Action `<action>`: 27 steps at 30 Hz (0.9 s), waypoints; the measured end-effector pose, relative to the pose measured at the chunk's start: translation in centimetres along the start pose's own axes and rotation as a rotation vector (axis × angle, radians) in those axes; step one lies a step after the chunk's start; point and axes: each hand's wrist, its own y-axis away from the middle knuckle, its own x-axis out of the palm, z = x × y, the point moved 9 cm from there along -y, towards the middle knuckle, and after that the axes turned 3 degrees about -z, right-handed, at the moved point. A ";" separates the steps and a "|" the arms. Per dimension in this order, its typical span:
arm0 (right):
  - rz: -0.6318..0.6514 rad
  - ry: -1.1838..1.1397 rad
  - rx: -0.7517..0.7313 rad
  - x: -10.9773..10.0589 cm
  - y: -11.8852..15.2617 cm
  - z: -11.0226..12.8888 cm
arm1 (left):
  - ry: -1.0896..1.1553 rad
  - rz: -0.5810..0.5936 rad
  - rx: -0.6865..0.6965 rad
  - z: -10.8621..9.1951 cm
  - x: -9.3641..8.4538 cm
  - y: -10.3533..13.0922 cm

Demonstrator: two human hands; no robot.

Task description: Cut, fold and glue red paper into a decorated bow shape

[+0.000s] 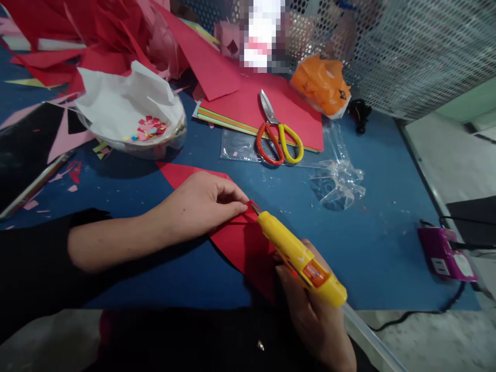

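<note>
My right hand (313,310) is wrapped round a yellow hot glue gun (290,245), with a clear glue stick (372,336) coming out of its back end. The gun's metal nozzle points at the corner of a folded red paper (242,245), right beside my left fingertips; whether it touches cannot be told. My left hand (205,204) pinches that red paper near the corner, thumb and forefinger pressed together, holding it on the blue table (166,281). Part of the sheet is hidden under my left hand and behind the glue gun.
Red-and-yellow-handled scissors (273,129) lie on stacked coloured paper (232,111). A clear bowl (166,147) with paper scraps stands left, near crumpled red paper (116,31). An orange bag (323,85) and crumpled clear plastic (337,183) lie right. A purple power socket (445,256) has cords at the right edge.
</note>
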 end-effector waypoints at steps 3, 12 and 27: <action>0.015 0.025 0.000 0.1 0.1 -0.1 | -0.001 0.002 0.001 0.0 0.0 0.0; 0.038 0.105 -0.015 0.4 0.0 0.3 | -0.087 0.067 -0.116 -0.4 0.0 0.3; 0.011 0.159 -0.058 0.5 0.1 0.3 | -0.080 0.053 -0.080 -0.5 0.0 0.1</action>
